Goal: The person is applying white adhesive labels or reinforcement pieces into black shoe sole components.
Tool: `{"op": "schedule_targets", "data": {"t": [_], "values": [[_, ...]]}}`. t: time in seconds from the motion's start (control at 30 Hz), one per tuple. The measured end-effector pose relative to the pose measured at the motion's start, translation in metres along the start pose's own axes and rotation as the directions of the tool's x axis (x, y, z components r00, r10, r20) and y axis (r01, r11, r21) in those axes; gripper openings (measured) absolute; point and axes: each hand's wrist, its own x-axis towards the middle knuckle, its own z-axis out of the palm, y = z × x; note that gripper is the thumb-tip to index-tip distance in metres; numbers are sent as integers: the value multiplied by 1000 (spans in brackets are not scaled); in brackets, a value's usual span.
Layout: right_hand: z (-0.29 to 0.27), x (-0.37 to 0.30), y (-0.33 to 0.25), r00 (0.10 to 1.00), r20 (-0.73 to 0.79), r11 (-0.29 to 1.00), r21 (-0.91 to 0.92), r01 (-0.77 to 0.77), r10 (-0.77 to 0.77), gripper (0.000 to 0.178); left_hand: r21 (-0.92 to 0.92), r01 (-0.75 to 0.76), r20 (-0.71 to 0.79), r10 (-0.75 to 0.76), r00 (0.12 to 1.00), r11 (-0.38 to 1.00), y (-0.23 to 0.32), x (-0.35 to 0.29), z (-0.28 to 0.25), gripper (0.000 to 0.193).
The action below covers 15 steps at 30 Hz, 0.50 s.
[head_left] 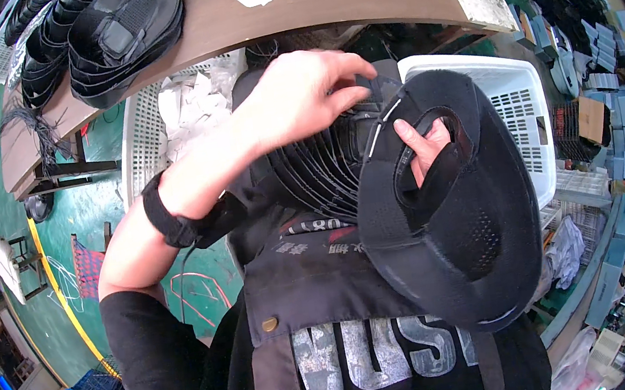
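**Peeling one shoe upper off the stack**

My right hand grips the top black shoe upper, fingers hooked through its opening. My left hand pinches the edge of the fanned stack of uppers beneath. I'd say separating comes next, needing a clean single-piece pull. Beyond my right hand, a white basket; contents hidden. Beyond my left, a white crate of white scraps.

Black shoe upper, tilted, held aloft

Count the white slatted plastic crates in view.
2: one white slatted plastic crate at right behind the black shoe upper, one white paper-filled crate at left under the wooden bench. More may be hidden.
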Motion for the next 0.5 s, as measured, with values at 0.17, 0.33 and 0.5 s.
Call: {"op": "schedule_targets", "data": {"t": [0.17, 0.33, 0.5], "values": [[-12, 18, 11, 995, -15, 958, -274, 89, -97, 35, 425, -643, 147, 652, 744, 637, 9, -16, 16, 34], [-12, 19, -6, 977, 189, 995, -6, -98, 97, 31, 547, -570, 155, 595, 789, 613, -7, -11, -26, 22], [-34, -5, -20, 946, -34, 787, -565, 248, -323, 20, 825, -130, -47, 297, 954, 549, -74, -32, -129, 27]]}}
